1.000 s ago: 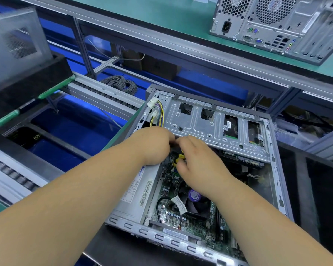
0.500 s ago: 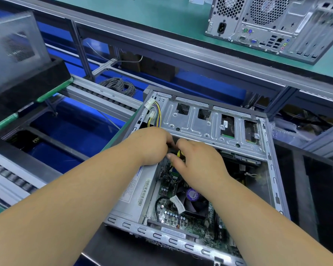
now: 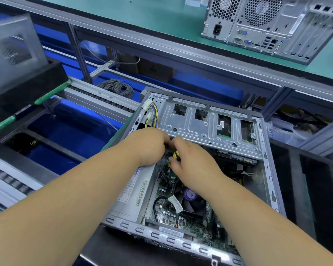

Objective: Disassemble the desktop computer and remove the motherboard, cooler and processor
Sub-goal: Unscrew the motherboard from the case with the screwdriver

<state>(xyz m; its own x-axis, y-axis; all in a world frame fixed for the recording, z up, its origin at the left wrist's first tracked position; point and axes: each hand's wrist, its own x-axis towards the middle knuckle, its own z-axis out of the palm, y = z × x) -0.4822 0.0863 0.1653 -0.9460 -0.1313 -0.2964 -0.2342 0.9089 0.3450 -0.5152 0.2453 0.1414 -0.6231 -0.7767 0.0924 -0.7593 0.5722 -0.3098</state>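
An open desktop case [image 3: 265,169] lies on its side before me. Inside, the green motherboard [image 3: 167,214] shows, with the black cooler fan [image 3: 190,198] and its purple hub label at its middle. My left hand [image 3: 150,144] and my right hand [image 3: 192,162] meet just below the silver drive cage [image 3: 200,121], fingers curled down into the case. A yellow and black thing [image 3: 176,155] shows between them; whether it is a cable plug or a tool handle is unclear. The fingertips are hidden. The power supply [image 3: 135,191] lies under my left wrist.
Loose yellow and black power leads with white plugs [image 3: 151,112] hang over the case's far left corner. A second closed tower [image 3: 267,25] stands on the green bench at the back right. Roller conveyor rails [image 3: 96,98] and blue bins [image 3: 65,131] lie to the left.
Both hands stay together at the same spot under the drive cage; the right hand's fingers have shifted slightly. The view has drifted a little.
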